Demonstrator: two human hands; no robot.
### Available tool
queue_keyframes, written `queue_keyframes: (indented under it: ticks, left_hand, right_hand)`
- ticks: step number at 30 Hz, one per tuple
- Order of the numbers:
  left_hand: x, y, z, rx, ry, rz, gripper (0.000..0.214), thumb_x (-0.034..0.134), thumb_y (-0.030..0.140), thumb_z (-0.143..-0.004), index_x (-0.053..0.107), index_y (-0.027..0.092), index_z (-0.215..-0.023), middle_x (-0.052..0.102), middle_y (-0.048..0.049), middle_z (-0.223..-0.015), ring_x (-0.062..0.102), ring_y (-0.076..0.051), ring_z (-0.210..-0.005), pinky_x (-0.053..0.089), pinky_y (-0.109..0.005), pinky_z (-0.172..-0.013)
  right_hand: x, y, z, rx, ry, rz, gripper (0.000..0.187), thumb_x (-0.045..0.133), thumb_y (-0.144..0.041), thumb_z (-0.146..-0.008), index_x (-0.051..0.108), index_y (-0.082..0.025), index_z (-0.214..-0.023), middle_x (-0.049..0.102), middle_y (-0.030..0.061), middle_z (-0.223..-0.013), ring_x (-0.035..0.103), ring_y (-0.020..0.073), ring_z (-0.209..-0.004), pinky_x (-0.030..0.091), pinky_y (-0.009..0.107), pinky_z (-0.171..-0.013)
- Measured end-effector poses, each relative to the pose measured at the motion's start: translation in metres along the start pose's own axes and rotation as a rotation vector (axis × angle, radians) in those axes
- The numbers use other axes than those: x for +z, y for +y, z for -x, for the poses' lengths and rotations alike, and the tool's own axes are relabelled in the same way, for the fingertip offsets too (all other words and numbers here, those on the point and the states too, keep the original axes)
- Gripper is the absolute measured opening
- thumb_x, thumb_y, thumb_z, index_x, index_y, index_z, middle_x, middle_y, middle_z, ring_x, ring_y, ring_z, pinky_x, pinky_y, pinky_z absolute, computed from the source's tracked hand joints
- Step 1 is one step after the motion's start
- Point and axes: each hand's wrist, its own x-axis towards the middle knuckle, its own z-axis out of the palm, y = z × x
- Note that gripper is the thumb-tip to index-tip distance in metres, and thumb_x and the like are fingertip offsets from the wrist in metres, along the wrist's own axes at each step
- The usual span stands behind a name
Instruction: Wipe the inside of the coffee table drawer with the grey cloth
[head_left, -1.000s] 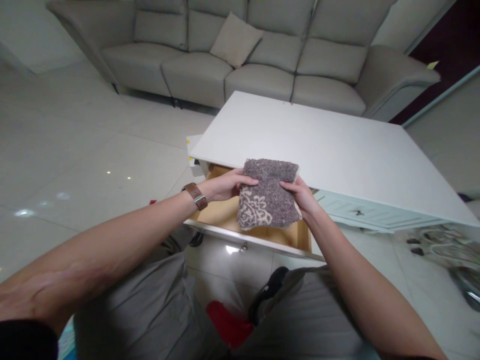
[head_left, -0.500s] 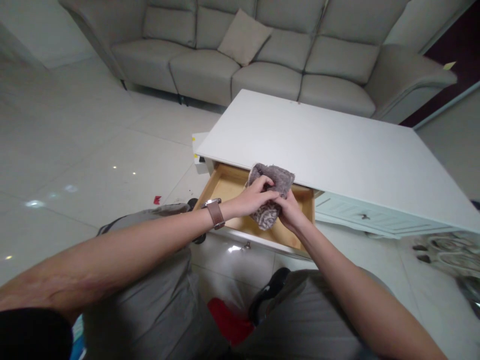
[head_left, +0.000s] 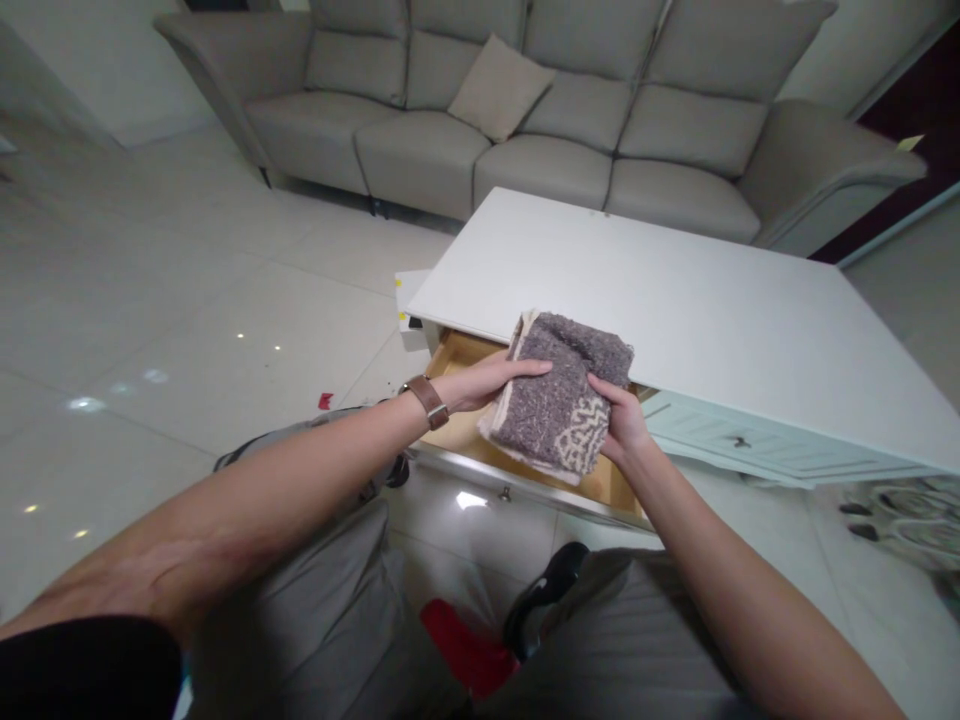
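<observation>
A folded grey-brown towel (head_left: 559,395) with a cream pattern and pale edges is held up over a pulled-out wooden drawer (head_left: 457,435). My left hand (head_left: 499,380) grips its left side, thumb on top and the other fingers hidden beneath. On the right side my right hand (head_left: 624,418) pinches the towel with the thumb on its upper face. The towel covers much of the drawer's inside. A small knob (head_left: 505,494) sits on the drawer front.
The drawer belongs to a white coffee table (head_left: 660,290). Behind it stands a long grey sofa (head_left: 420,150) with a beige cushion (head_left: 501,88). A red object (head_left: 469,650) lies on the tiled floor between my feet, near a black shoe (head_left: 544,595). A white box (head_left: 411,295) stands left of the table.
The towel was rolled or bunched small between my hands. It now lies opened into a wider, flat folded shape, and my hands have moved apart to its two sides.
</observation>
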Motion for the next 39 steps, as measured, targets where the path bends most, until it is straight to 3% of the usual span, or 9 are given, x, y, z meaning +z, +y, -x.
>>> queue_keyframes:
  ticks: [3,7,10,14,17,20,27,33,39]
  left_hand:
    - [-0.002,-0.008,0.002,-0.111,-0.146,0.21,0.049,0.085,0.037,-0.07,0.068,0.016,-0.111,0.073,-0.0164,-0.116,0.069,-0.029,-0.11,0.049,-0.048,-0.106]
    - [-0.01,-0.012,-0.002,-0.06,0.054,0.146,0.048,0.085,0.027,-0.067,0.068,0.017,-0.111,0.076,-0.0127,-0.111,0.071,-0.026,-0.103,0.051,-0.046,-0.103]
    - [-0.03,0.002,-0.008,0.048,0.254,-0.11,0.045,0.079,0.025,-0.067,0.067,0.015,-0.11,0.076,-0.0116,-0.111,0.07,-0.026,-0.101,0.053,-0.044,-0.098]
    - [-0.062,0.015,-0.011,0.208,0.399,-0.737,0.042,0.071,0.026,-0.07,0.066,0.017,-0.111,0.074,-0.0091,-0.111,0.067,-0.029,-0.107,0.05,-0.041,-0.098]
    - [-0.078,-0.003,-0.01,0.163,0.277,-1.127,0.046,0.069,0.031,-0.073,0.063,0.021,-0.118,0.072,-0.0107,-0.115,0.066,-0.033,-0.111,0.048,-0.04,-0.096]
    - [-0.085,-0.045,-0.011,-0.066,0.036,-1.319,0.064,0.074,0.031,-0.065,0.058,0.018,-0.126,0.067,-0.0171,-0.126,0.064,-0.036,-0.113,0.048,-0.04,-0.096]
    - [-0.073,-0.139,-0.035,-0.246,-0.187,-1.475,0.141,0.086,0.047,-0.045,0.017,0.009,-0.161,0.008,-0.0284,-0.168,0.007,-0.048,-0.153,0.014,-0.058,-0.121]
    - [-0.06,-0.174,-0.053,-0.184,-0.238,-1.582,0.124,0.074,0.046,-0.065,0.006,0.015,-0.164,0.001,-0.0204,-0.17,-0.007,-0.04,-0.156,-0.001,-0.063,-0.121]
    - [-0.112,-0.159,-0.069,-0.327,0.004,-1.637,0.102,0.056,0.049,-0.083,0.005,0.014,-0.164,0.002,-0.0183,-0.171,-0.001,-0.041,-0.156,0.009,-0.064,-0.12]
  right_hand:
    - [0.003,0.001,-0.003,-0.004,-0.012,0.045,0.044,0.069,-0.05,-0.071,0.069,-0.021,-0.104,0.077,0.0084,-0.093,0.072,0.0323,-0.096,0.057,0.051,-0.089]
    - [0.005,0.01,-0.013,-0.136,0.096,0.12,0.055,0.075,-0.049,-0.071,0.062,-0.022,-0.117,0.075,0.0047,-0.099,0.07,0.0255,-0.094,0.056,0.042,-0.086]
    - [0.0,0.019,-0.011,-0.146,0.122,0.419,0.061,0.069,-0.057,-0.079,0.054,-0.022,-0.127,0.071,0.0059,-0.105,0.068,0.0224,-0.091,0.056,0.041,-0.083]
    - [-0.003,0.032,0.017,-0.2,-0.127,1.154,0.058,0.061,-0.052,-0.089,0.053,-0.017,-0.134,0.065,0.0169,-0.128,0.065,0.0273,-0.109,0.05,0.044,-0.095]
    - [0.001,0.042,0.039,-0.088,-0.369,1.538,0.06,0.059,-0.048,-0.09,0.053,-0.015,-0.139,0.063,0.0216,-0.133,0.062,0.034,-0.119,0.049,0.047,-0.097]
    - [0.005,0.052,0.049,0.126,-0.548,1.724,0.055,0.062,-0.044,-0.088,0.058,-0.016,-0.135,0.068,0.0211,-0.126,0.067,0.035,-0.112,0.053,0.046,-0.089]
    - [0.007,0.062,0.052,0.101,-0.588,1.767,0.053,0.066,-0.033,-0.087,0.059,-0.015,-0.136,0.069,0.0209,-0.126,0.067,0.0331,-0.114,0.055,0.043,-0.09]
    - [0.011,0.059,0.058,0.047,-0.557,1.713,0.044,0.06,-0.029,-0.091,0.06,-0.013,-0.133,0.07,0.0199,-0.125,0.068,0.0304,-0.113,0.056,0.042,-0.091]
    - [0.016,0.056,0.062,0.079,-0.533,1.68,0.044,0.059,-0.021,-0.092,0.057,-0.01,-0.135,0.071,0.0201,-0.123,0.07,0.03,-0.111,0.059,0.044,-0.088]
